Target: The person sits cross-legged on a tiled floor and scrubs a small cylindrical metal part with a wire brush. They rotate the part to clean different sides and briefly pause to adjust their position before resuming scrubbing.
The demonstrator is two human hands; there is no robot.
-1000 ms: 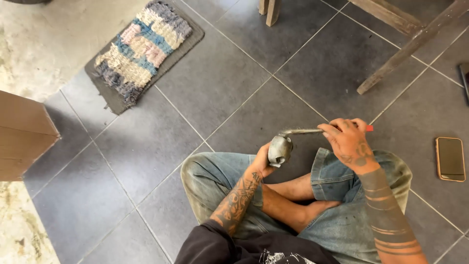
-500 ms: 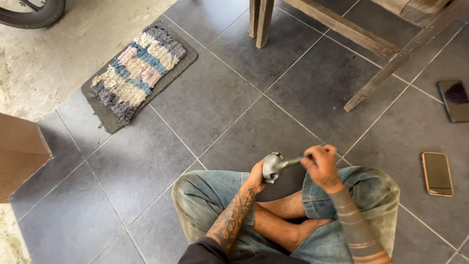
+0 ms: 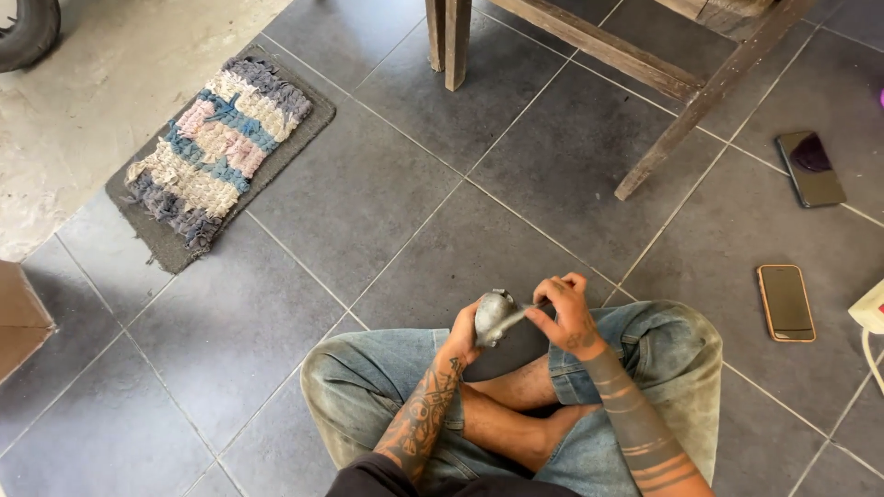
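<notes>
Grey metal part (image 3: 494, 316), rounded and dull, sits between both hands above the crossed legs of a person seated on the floor. Left hand (image 3: 462, 333) wraps around its lower side from underneath, fingers closed on it. Right hand (image 3: 564, 313) pinches the part's right end, thumb and fingertips pressed together there; whether a thin tool sits in that pinch is too small to tell. Both forearms carry dark tattoos, the right one banded. Legs are in worn blue jeans (image 3: 368, 377), cut or rolled at the knee, shins bare and folded under the hands. Floor is dark grey tile (image 3: 368, 202) with pale grout lines. Woven rag mat (image 3: 221, 147) in cream, blue and pink stripes lies on a darker backing, upper left, well apart from the hands. Wooden legs and a slanted brace of a bench or table (image 3: 645, 83) stand at the top. Black phone (image 3: 810, 168) lies face up on the tiles at the right, and an orange-edged phone (image 3: 785, 303) lies nearer the right knee. Cardboard box (image 3: 20, 313) corner shows at the left edge, tyre (image 3: 28, 28) at top left, white plug block (image 3: 870, 308) at the right edge.
</notes>
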